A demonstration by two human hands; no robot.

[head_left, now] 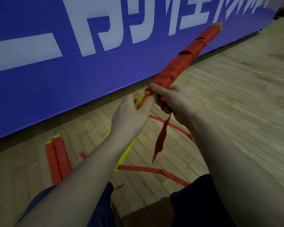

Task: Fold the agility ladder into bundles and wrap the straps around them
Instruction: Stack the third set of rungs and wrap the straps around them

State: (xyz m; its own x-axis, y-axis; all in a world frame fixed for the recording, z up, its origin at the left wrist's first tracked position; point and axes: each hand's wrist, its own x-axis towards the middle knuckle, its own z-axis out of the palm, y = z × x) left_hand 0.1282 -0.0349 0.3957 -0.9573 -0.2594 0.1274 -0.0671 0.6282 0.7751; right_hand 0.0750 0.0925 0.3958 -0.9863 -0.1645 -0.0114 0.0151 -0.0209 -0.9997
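Observation:
A long bundle of yellow rungs wrapped in orange strap points up and away from me in mid air. My right hand grips its near end, thumb laid across the wrap. My left hand holds the bare yellow rung ends just below, fingers curled round them. A loose orange strap tail hangs down from under my right hand. Two wrapped bundles lie side by side on the floor at lower left. An unwrapped yellow rung with orange straps lies on the floor between my arms.
I am over a wooden plank floor. A big blue banner with white characters stands along the floor ahead and to the left. My knees in dark trousers show at the bottom edge.

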